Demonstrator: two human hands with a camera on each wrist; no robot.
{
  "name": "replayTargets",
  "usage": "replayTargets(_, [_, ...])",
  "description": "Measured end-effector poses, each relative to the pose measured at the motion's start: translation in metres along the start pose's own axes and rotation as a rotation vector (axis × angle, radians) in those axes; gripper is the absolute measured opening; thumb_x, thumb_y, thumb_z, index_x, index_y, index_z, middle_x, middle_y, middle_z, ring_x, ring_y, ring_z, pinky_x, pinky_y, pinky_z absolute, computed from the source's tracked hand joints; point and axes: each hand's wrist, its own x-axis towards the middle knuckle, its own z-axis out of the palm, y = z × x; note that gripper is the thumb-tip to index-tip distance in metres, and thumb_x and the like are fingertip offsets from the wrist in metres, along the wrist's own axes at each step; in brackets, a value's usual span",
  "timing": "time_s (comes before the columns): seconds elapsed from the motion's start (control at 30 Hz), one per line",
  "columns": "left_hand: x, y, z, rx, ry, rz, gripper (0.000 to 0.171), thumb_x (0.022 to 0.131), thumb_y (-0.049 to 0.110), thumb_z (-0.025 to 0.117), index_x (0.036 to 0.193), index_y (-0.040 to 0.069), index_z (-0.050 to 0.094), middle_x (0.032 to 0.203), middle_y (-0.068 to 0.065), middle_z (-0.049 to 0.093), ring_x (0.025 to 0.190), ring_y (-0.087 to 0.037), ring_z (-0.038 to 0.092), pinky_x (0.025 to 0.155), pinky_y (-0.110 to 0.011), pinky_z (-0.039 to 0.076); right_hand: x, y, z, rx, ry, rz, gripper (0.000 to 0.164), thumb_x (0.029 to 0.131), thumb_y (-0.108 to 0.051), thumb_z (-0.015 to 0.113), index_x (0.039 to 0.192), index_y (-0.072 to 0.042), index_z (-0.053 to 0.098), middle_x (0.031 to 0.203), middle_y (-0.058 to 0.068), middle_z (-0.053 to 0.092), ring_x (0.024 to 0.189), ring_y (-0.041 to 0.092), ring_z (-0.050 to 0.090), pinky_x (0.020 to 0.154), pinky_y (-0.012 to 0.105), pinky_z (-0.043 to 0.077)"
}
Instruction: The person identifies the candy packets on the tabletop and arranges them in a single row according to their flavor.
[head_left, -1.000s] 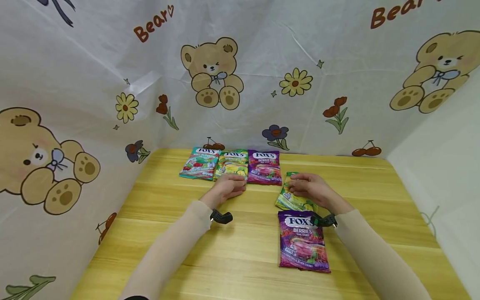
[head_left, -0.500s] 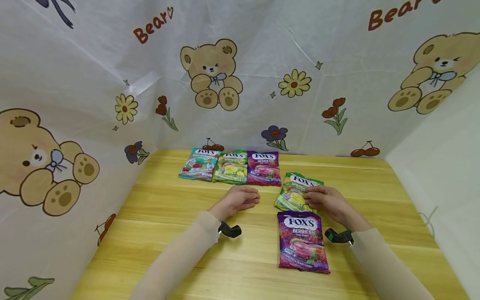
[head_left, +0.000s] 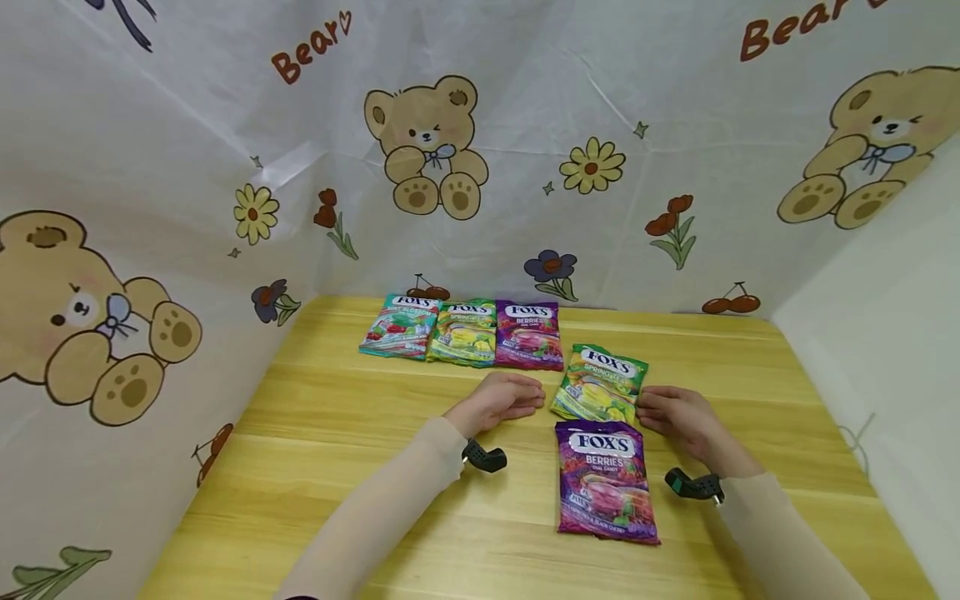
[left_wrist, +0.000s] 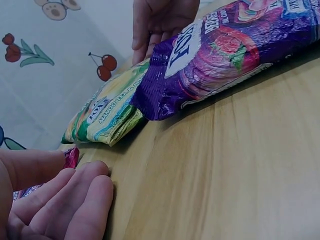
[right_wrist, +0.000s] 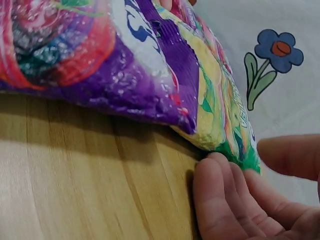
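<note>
A green and yellow Fox's candy bag [head_left: 598,385] lies slightly turned on the wooden table, between both hands. My right hand [head_left: 686,423] is at its right edge; in the right wrist view the fingertips [right_wrist: 220,165] come right up to the bag's green end, thumb spread away from them. My left hand [head_left: 501,400] rests on the table just left of that bag, its fingers [left_wrist: 92,190] extended and holding nothing. A purple Fox's berries bag [head_left: 606,483] lies in front, its top edge overlapping the green bag's lower edge in the head view.
At the back, side by side, lie a teal candy bag [head_left: 400,327], another green and yellow one [head_left: 462,333] and another purple one [head_left: 528,335]. A bear-printed cloth [head_left: 510,233] hangs behind the table, and a white wall [head_left: 892,333] borders its right side.
My left hand has moved right and nearer, away from the back row towards the turned green bag. My right hand has slid off that bag's face to its right edge.
</note>
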Motion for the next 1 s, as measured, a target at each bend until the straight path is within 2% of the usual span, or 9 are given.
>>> replayTargets(0.17, [0.008,0.007,0.004,0.007,-0.021,-0.010,0.029,0.100,0.011,0.067,0.127,0.000,0.069,0.114,-0.013,0.077,0.100,-0.020,0.076,0.092,-0.035,0.063,-0.001,0.000,-0.006,0.108,0.000,0.055,0.058,0.109,-0.019,0.050,0.156,0.009,0.029,0.104,-0.002,0.074,0.098,0.011,0.074,0.093,0.029,0.061])
replayTargets(0.33, [0.013,0.010,0.007,0.000,-0.038,-0.026,0.030,0.100,0.010,0.067,0.128,-0.001,0.069,0.116,-0.014,0.077,0.105,-0.022,0.075,0.096,-0.037,0.061,0.003,0.000,-0.009,0.160,-0.026,0.089,0.060,0.110,-0.019,0.049,0.158,0.009,0.026,0.103,-0.002,0.076,0.099,0.012,0.075,0.095,0.031,0.060])
replayTargets(0.47, [0.016,0.010,0.012,-0.031,-0.060,-0.036,0.031,0.100,0.010,0.067,0.129,-0.002,0.069,0.121,-0.015,0.075,0.112,-0.025,0.073,0.100,-0.039,0.059,0.007,-0.001,-0.007,0.187,-0.055,0.096,0.064,0.109,-0.020,0.052,0.158,0.010,0.024,0.102,-0.001,0.076,0.097,0.012,0.075,0.095,0.031,0.060])
replayTargets(0.63, [0.020,0.012,0.020,-0.012,-0.059,-0.046,0.033,0.099,0.010,0.068,0.131,0.000,0.069,0.123,-0.015,0.074,0.107,-0.022,0.073,0.097,-0.037,0.060,0.010,-0.003,-0.003,0.210,-0.106,0.084,0.066,0.109,-0.019,0.053,0.158,0.012,0.021,0.103,0.002,0.077,0.098,0.013,0.075,0.096,0.031,0.060])
replayTargets(0.73, [0.023,0.013,0.025,0.001,-0.055,-0.060,0.041,0.099,0.010,0.068,0.139,0.002,0.064,0.125,-0.013,0.074,0.106,-0.020,0.073,0.094,-0.034,0.061,0.011,-0.002,-0.002,0.218,-0.113,0.088,0.064,0.108,-0.020,0.055,0.157,0.011,0.027,0.104,0.004,0.078,0.099,0.014,0.076,0.094,0.031,0.061])
replayTargets(0.87, [0.027,0.013,0.033,-0.017,-0.076,-0.058,0.052,0.100,0.007,0.066,0.150,0.001,0.051,0.128,-0.015,0.072,0.113,-0.024,0.072,0.095,-0.035,0.061,0.013,0.002,0.001,0.236,-0.160,0.097,0.057,0.108,-0.023,0.056,0.154,0.007,0.037,0.109,0.006,0.077,0.102,0.018,0.075,0.094,0.033,0.061])
replayTargets(1.0, [0.030,0.012,0.043,-0.044,-0.114,-0.059,0.049,0.102,0.005,0.063,0.149,0.000,0.052,0.128,-0.016,0.072,0.116,-0.026,0.071,0.097,-0.037,0.060,0.015,0.005,0.003,0.264,-0.220,0.113,0.054,0.109,-0.026,0.053,0.152,0.002,0.034,0.113,0.007,0.076,0.105,0.021,0.075,0.097,0.038,0.060])
